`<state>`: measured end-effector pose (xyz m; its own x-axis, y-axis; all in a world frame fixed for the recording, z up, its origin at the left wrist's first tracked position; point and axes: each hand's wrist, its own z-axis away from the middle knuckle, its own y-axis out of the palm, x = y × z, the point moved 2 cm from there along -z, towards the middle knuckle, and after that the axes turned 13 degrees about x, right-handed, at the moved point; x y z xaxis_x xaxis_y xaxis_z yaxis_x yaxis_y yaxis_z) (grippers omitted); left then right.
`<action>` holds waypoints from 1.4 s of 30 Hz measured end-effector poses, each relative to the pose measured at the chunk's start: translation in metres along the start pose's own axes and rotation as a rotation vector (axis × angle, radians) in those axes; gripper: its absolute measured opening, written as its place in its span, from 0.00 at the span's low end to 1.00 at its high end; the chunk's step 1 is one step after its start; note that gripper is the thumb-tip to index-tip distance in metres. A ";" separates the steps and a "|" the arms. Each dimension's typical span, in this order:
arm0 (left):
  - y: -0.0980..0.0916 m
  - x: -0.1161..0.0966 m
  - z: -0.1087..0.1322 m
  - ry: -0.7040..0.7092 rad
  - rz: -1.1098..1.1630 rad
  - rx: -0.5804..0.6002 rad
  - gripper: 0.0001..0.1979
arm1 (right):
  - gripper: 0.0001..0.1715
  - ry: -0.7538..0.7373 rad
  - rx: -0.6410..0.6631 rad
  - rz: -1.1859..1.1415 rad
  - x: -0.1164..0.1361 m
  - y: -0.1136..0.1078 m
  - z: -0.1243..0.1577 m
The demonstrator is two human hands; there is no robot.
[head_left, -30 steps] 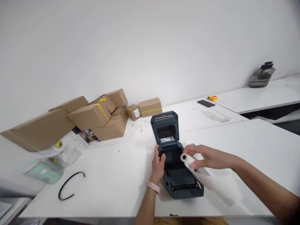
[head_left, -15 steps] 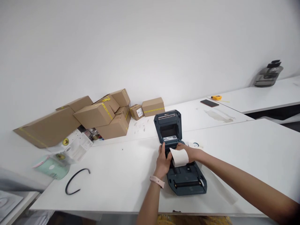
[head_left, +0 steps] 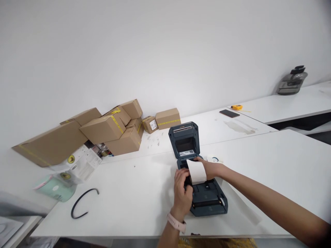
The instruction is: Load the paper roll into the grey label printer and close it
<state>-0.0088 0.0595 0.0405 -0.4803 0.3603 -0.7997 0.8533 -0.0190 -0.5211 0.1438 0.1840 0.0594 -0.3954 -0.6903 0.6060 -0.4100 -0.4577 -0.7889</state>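
Observation:
A dark blue-grey label printer [head_left: 210, 196] stands on the white table with its lid [head_left: 184, 139] raised. Inside its bay sits a roll of white label paper [head_left: 197, 172], its loose end curling up. My right hand [head_left: 210, 167] grips the roll from its right side, fingers partly hidden behind the paper. My left hand [head_left: 182, 193], with a pink band at the wrist, lies over the printer's left edge. Its fingers are bent into the bay by the roll's left side; their tips are hidden, so whether they grip anything does not show.
Cardboard boxes [head_left: 103, 129] are piled against the wall at the back left. A black curved band [head_left: 74, 206], a mint-green pouch [head_left: 55, 187], a phone [head_left: 229, 113], a yellow tape measure [head_left: 236, 107] and a dark bottle [head_left: 291, 82] lie or stand around. A paper strip [head_left: 243, 203] trails right of the printer.
My left hand has drawn back toward the table's front edge, and its fingers now curl over the printer's left side. My right hand stays at the paper roll. The view has shifted slightly.

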 end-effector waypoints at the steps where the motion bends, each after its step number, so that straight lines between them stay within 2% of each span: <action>1: 0.002 -0.005 0.007 -0.008 0.044 0.021 0.21 | 0.08 -0.016 0.055 0.003 0.005 -0.006 0.002; 4: 0.012 -0.012 0.021 -0.072 0.056 0.039 0.20 | 0.05 -0.070 0.192 -0.027 0.021 -0.031 0.010; 6: 0.018 -0.012 0.023 -0.044 -0.016 0.010 0.15 | 0.08 -0.070 0.179 -0.054 0.032 -0.053 0.016; 8: 0.024 -0.012 0.025 0.045 -0.101 -0.018 0.09 | 0.14 -0.045 -0.014 -0.100 0.041 -0.075 0.018; 11: 0.029 -0.013 0.032 0.220 -0.220 -0.072 0.06 | 0.16 -0.031 -0.511 -0.120 0.048 -0.102 0.015; 12: 0.030 -0.014 0.036 0.269 -0.248 -0.091 0.05 | 0.16 -0.028 -0.635 -0.107 0.049 -0.108 0.011; 14: 0.032 -0.016 0.046 0.348 -0.285 -0.106 0.04 | 0.18 -0.001 -0.741 -0.089 0.048 -0.115 0.001; 18: 0.043 -0.019 0.065 0.466 -0.385 -0.127 0.11 | 0.29 0.081 -0.751 -0.175 0.039 -0.128 -0.026; 20: 0.052 -0.016 0.073 0.484 -0.420 -0.214 0.14 | 0.31 0.095 -0.706 -0.240 0.036 -0.132 -0.037; 23: 0.066 -0.008 0.084 0.419 -0.411 -0.358 0.17 | 0.35 0.099 -0.590 -0.340 0.039 -0.130 -0.040; 26: 0.076 -0.001 0.091 0.319 -0.402 -0.342 0.16 | 0.31 0.088 -0.556 -0.382 0.049 -0.114 -0.020; 28: 0.079 0.001 0.095 0.263 -0.393 -0.313 0.15 | 0.26 0.064 -0.547 -0.420 0.056 -0.092 0.005; 32: 0.082 0.005 0.104 0.219 -0.384 -0.331 0.13 | 0.20 -0.035 -0.505 -0.451 0.064 -0.032 0.064; 35: 0.082 0.009 0.111 0.166 -0.395 -0.281 0.10 | 0.20 0.029 -0.480 -0.426 0.063 0.012 0.099; 38: 0.082 0.013 0.115 0.182 -0.425 -0.236 0.09 | 0.20 0.125 -0.476 -0.449 0.059 0.045 0.117; 42: 0.079 0.015 0.116 0.239 -0.474 -0.272 0.11 | 0.25 0.207 -0.541 -0.503 0.051 0.075 0.121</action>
<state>0.0283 -0.0454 -0.0473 -0.7898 0.4712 -0.3926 0.5931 0.4234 -0.6848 0.1925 0.0460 0.0189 -0.1789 -0.3282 0.9275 -0.9053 -0.3143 -0.2858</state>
